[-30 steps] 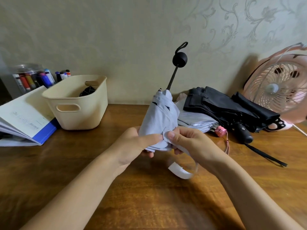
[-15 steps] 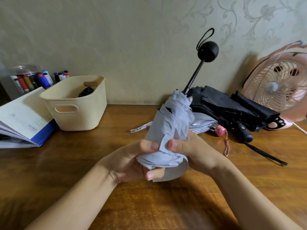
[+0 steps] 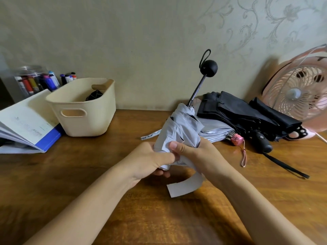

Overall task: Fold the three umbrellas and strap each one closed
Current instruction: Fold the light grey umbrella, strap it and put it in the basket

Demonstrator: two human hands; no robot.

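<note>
Up close in the head view, we hold the light grey umbrella (image 3: 178,131) above the wooden table (image 3: 88,174), with its shaft tilted so the black ball handle (image 3: 208,68) points up and to the right, toward the wall. Our left hand (image 3: 152,160) curls round the lower end of the bunched canopy. Our right hand (image 3: 200,154) grips it just beside the left, with the thumb laid across the fabric. The closing strap (image 3: 185,186) hangs loose below our right hand, its free end unfastened. Behind the hands, near the wall, the silver umbrella (image 3: 215,131) with a pink handle lies on the table. The black umbrella (image 3: 238,112) lies against its far side. We cannot tell whether either one is strapped. A cream basket (image 3: 85,110), an open book (image 3: 26,124) and a jar of markers (image 3: 35,80) stand to the left. A pink fan (image 3: 297,96) stands at the right edge.
</note>
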